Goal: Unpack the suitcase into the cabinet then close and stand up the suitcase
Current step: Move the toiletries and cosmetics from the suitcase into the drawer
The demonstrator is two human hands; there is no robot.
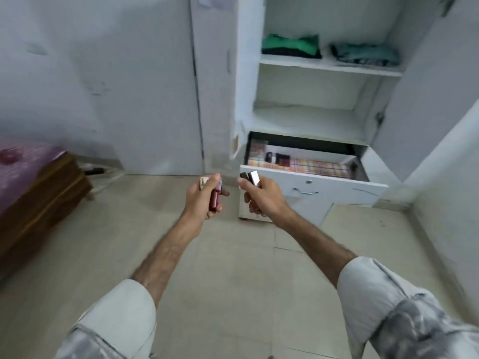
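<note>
My left hand (201, 200) grips a small dark red bottle (214, 198) together with a small pale box (204, 183). Two small boxes, one dark and one silver-white (250, 178), are held in my right hand (259, 199). Both hands are out in front of the white cabinet (324, 81), a little short of its open drawer (311, 181). That drawer has a patterned lining and several small items at its left end. On the upper shelf lie a folded green garment (291, 45) and a folded teal garment (364, 54). The suitcase is out of view.
The cabinet's doors stand open on both sides, the right one (427, 86) wide. A wooden bed with a pink cover (31, 182) stands at the left. Beige floor tiles (233, 255) stretch from me to the cabinet. The middle shelf (311, 120) shows only its white board.
</note>
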